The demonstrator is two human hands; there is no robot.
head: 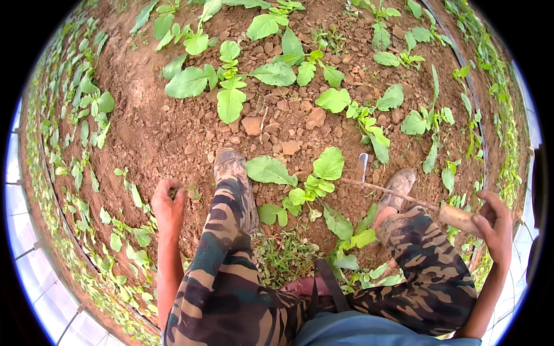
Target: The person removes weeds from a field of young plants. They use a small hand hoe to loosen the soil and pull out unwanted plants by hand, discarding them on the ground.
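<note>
My right hand [495,225] grips the pale wooden handle of a small hand hoe [461,219]. Its thin metal shank runs left across my right shoe, ending in a flat blade [362,168] over the soil. At the left, my left hand [169,197] is curled beside my left leg, with a bit of green plant matter at its fingers. Whether it is gripping that bit cannot be told. A leafy young plant [309,188] grows in the reddish soil between my shoes, left of the blade.
My shoes [230,162] stand on cloddy soil. More leafy plants [229,82] grow ahead. A patch of small weeds [285,251] lies between my legs. Dark drip lines [478,116] run along both sides, with plant rows beyond.
</note>
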